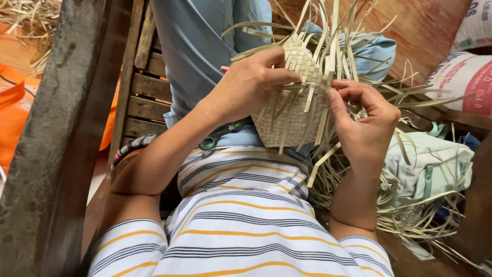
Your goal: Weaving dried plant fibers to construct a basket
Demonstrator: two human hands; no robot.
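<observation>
A half-woven piece of pale straw (296,110), with loose strips sticking out at the top and sides, rests over my lap. My left hand (251,84) grips its upper left edge, thumb and fingers pressed on the weave. My right hand (365,123) pinches strips at the right edge, fingers curled around them. Loose strips (328,36) fan upward behind both hands.
A wooden slatted bench (146,92) lies under my legs. A dark wooden post (56,138) stands at the left. Orange fabric (15,113) lies far left. Printed sacks (464,77) and a pale green bag (430,164) with scattered straw sit at the right.
</observation>
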